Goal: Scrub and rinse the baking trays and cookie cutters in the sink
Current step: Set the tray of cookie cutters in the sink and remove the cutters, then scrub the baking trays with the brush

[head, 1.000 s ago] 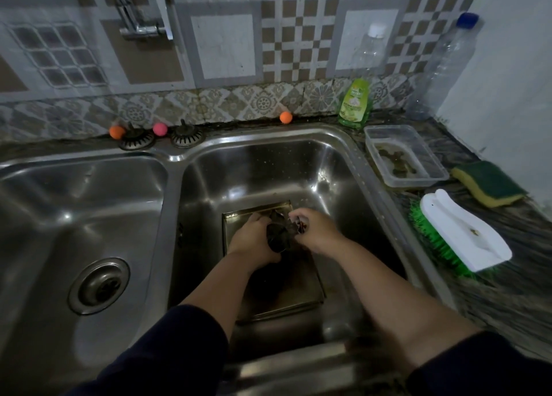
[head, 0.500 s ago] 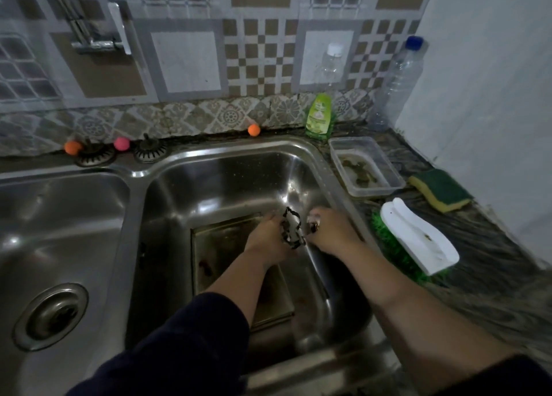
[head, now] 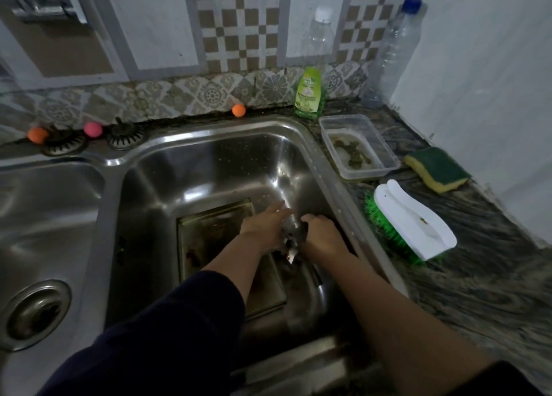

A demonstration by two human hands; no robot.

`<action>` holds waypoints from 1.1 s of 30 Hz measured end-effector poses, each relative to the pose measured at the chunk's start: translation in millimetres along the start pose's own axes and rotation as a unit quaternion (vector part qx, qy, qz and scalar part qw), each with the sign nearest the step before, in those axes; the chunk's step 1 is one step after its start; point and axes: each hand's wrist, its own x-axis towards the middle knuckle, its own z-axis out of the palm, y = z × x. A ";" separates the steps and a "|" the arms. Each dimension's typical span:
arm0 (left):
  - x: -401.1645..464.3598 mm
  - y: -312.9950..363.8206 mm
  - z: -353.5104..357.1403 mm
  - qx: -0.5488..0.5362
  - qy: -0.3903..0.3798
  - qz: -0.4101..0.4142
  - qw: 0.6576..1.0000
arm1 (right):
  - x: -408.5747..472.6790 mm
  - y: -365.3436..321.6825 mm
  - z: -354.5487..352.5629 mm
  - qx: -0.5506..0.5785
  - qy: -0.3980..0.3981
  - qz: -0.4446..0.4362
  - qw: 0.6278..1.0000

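1. Nearest us, both forearms reach down into the right sink basin (head: 209,168). Dark sleeves pushed up.
2. Our left hand (head: 263,231) and right hand (head: 321,234) meet over the basin floor with a small metal cookie cutter (head: 291,240) between them. It is blurred; its shape cannot be told.
3. Right-hand fingers are curled down over the cutter, apparently gripping it. The left fingers (head: 276,208) look fairly straight and point away from us; whether the left thumb pinches the cutter we cannot tell.
4. Just below and left of the fingers lies a baking tray (head: 209,234), flat on the basin floor, with dark residue on it. It looks not yet scrubbed.
5. Our judgement: rub every edge and inner corner of the cutter, turning it between the fingers. Thin metal rims can nick skin, so keep a light grip.
6. Right of the fingers, on the counter: a green-bristled scrub brush (head: 415,219), and beyond it a green-and-yellow sponge (head: 437,168). Either would scrub better than bare fingers.
7. Further off: a clear plastic tub (head: 358,147) holding murky scraps, then a green dish soap bottle (head: 309,95) by the wall.
8. No running water shows; rinsing probably comes next.
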 end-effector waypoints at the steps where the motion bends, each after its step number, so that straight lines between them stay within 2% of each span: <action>1: -1.6 -3.0 0.3 -0.020 0.011 0.005 1.000 | -1.3 -1.5 -1.9 0.001 0.000 -0.004 1.000; 4: -12.7 -11.5 0.6 -0.059 0.056 -0.007 0.997 | -5.5 -5.3 -8.0 -0.005 0.001 -0.011 1.000; 8: -47.0 -24.1 -2.8 -0.091 0.091 -0.096 0.987 | -13.6 -13.3 -17.3 -0.009 -0.001 -0.014 1.000; 13: -102.5 -53.1 4.3 -0.097 0.091 -0.229 0.964 | -26.4 -24.1 -23.2 -0.002 0.004 -0.032 0.999; 18: -134.8 -72.6 12.8 -0.102 0.068 -0.324 0.938 | -50.6 -35.4 -39.3 -0.029 0.027 -0.063 0.997; 21: -138.6 -78.2 20.2 -0.084 0.034 -0.319 0.943 | -61.9 -29.0 -64.2 -0.069 0.069 -0.076 0.992; 28: -141.3 -69.1 26.9 -0.112 0.075 -0.320 0.938 | -75.9 4.0 -124.2 -0.171 0.176 -0.026 0.969; 31: -143.4 -67.1 23.1 -0.137 0.090 -0.329 0.930 | -78.5 23.1 -133.0 -0.194 0.163 0.032 0.967; 33: -144.5 -65.9 20.2 -0.167 0.098 -0.338 0.921 | -78.2 35.6 -132.2 -0.164 0.131 0.071 0.975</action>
